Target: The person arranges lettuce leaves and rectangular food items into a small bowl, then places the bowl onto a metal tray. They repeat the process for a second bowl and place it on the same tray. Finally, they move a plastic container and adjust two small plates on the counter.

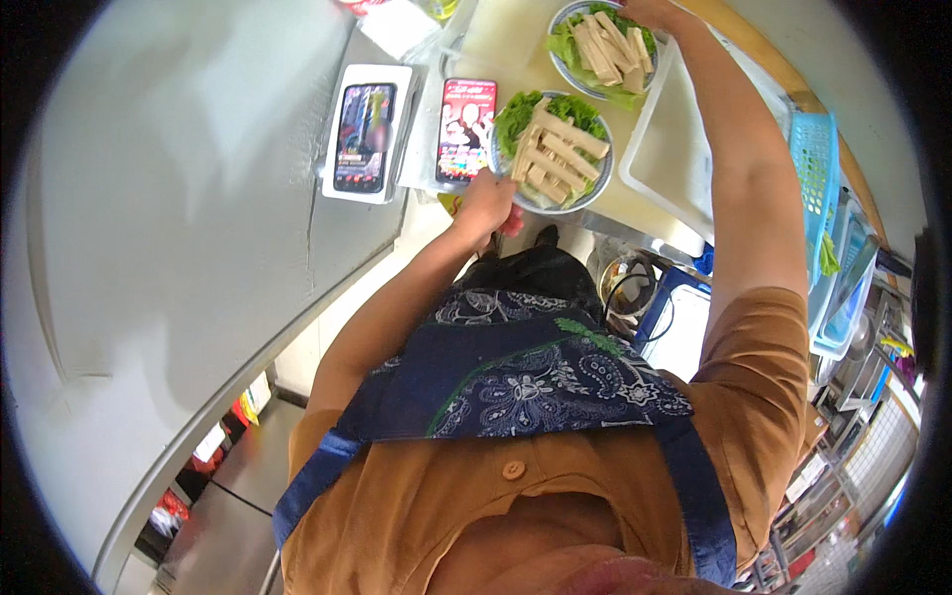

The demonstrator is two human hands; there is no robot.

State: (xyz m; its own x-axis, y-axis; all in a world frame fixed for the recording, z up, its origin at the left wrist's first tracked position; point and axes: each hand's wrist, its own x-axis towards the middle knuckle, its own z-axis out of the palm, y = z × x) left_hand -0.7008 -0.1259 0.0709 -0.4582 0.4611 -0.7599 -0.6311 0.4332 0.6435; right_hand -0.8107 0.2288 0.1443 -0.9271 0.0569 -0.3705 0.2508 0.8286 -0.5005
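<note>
A patterned bowl [606, 167] with leafy lettuce and stacked pale tofu-skin sticks [569, 152] stands near the board's front edge. My left hand [487, 204] is at its lower left rim, fingers partly hidden; whether it grips the rim is unclear. Farther up stands a second such bowl [563, 68], also with lettuce [563, 46] and pale sticks [611, 48]. My right hand [651, 13] reaches to its upper right rim, cut off by the picture's top edge, its fingers mostly out of sight. Beside the nearer bowl lies a smartphone [467, 126] with a lit screen.
A white box picturing a phone [364, 134] lies at the left on the grey metal surface [186, 223]. Right of the bowls is a translucent plastic tray [669, 141]. Blue perforated baskets [812, 163] stand farther right. Below the board's edge is a round metal container [628, 286].
</note>
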